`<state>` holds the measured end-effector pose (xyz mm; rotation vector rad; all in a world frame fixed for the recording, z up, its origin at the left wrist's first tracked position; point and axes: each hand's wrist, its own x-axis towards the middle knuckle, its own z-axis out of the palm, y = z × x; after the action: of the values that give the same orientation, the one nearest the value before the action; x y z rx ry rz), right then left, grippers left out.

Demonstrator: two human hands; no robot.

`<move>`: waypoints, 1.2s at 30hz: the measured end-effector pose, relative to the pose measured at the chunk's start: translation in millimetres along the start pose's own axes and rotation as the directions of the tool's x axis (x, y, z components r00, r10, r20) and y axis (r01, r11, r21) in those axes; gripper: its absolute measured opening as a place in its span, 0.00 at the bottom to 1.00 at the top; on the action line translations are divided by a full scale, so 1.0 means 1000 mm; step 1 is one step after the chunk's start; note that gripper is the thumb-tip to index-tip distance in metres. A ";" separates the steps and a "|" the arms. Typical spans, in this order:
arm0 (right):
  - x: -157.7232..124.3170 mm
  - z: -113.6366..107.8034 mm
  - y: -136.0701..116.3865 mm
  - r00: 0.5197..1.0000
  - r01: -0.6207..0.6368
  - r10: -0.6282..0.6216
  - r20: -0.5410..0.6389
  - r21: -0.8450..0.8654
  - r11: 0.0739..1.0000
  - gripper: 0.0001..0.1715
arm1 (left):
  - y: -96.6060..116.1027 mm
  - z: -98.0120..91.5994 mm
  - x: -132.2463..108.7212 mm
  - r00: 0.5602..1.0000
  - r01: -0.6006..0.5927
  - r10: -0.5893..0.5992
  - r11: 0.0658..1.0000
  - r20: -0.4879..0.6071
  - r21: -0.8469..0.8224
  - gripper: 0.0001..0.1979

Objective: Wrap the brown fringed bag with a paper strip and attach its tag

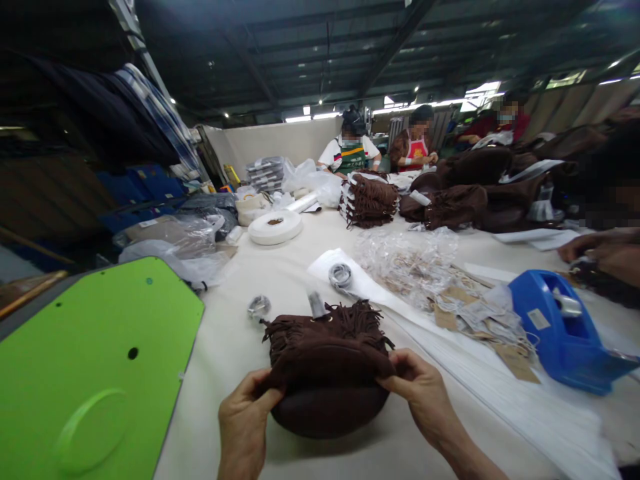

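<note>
A dark brown suede bag [327,373] with a fringed flap lies on the cream table [280,267] right in front of me. My left hand [245,420] grips its left edge with curled fingers. My right hand [417,387] pinches the right edge of the flap. Both hands hold the bag just above the table near its front edge. Small metal fittings [259,307] lie beyond the bag.
A bright green board [95,360] lies at the left. A blue tape dispenser [565,330] stands at the right beside paper tags [480,313] and clear bags. A white tape roll [275,227] and stacked brown bags [370,200] sit farther back. Several people work at the far end; another person's hand [600,250] rests at the right.
</note>
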<state>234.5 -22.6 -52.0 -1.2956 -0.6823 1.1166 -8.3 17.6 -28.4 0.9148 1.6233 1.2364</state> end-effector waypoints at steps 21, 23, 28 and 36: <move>0.009 0.007 0.010 1.000 -0.024 0.024 0.018 -0.041 0.999 0.19 | -0.038 -0.004 0.014 0.989 -0.132 0.143 0.966 -0.033 0.224 0.15; 0.010 0.009 0.011 1.000 -0.012 0.013 0.026 -0.048 0.999 0.20 | -0.039 -0.005 0.014 0.989 -0.142 0.147 0.965 -0.005 0.222 0.16; 0.015 0.010 0.010 0.997 0.026 -0.018 0.076 -0.102 0.994 0.16 | -0.034 -0.011 0.014 0.983 -0.163 0.143 0.969 0.116 0.184 0.15; 0.010 0.001 0.011 0.999 0.022 -0.010 0.049 -0.255 0.967 0.14 | -0.035 -0.012 0.010 0.994 -0.099 0.091 0.984 0.060 0.145 0.14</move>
<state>233.9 -13.8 -64.6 -1.4816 -0.8941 1.0741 -24.6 14.2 -62.9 1.1202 1.6624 1.1569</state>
